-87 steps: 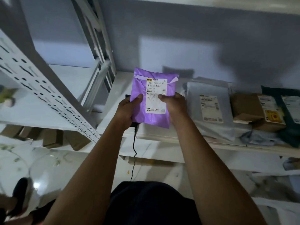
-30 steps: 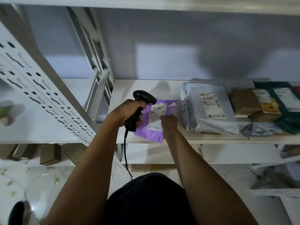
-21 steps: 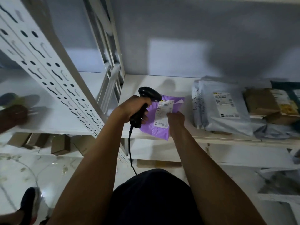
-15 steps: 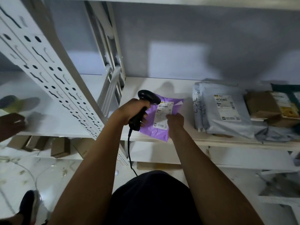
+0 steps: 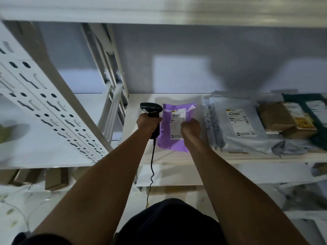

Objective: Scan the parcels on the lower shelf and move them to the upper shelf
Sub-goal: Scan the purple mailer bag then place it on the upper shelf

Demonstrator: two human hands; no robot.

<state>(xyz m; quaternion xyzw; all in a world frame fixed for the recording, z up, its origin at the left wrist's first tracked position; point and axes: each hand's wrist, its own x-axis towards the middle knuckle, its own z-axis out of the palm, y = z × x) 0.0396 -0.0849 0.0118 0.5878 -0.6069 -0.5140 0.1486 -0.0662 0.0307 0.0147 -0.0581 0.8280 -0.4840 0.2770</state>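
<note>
A purple parcel (image 5: 169, 138) with a white label lies on the white shelf (image 5: 141, 110), label up. My right hand (image 5: 191, 129) grips its right side, fingers closed over the label's edge. My left hand (image 5: 148, 122) holds a black corded barcode scanner (image 5: 151, 107) just left of the parcel, its head level with the parcel's top. To the right on the same shelf lie a grey parcel (image 5: 242, 128), a brown cardboard box (image 5: 283, 119) and a dark green parcel (image 5: 316, 112).
A perforated white upright (image 5: 44, 96) slants across the left. Another shelf board (image 5: 159, 9) runs overhead. Brown boxes (image 5: 54, 179) stand on a lower level at the left. The scanner's cable (image 5: 152, 165) hangs down past the shelf's front edge.
The purple parcel went from being held up in both hands to lying on the shelf. My left hand took the scanner up beside it. Parcel and hands have since reached deeper onto the shelf.
</note>
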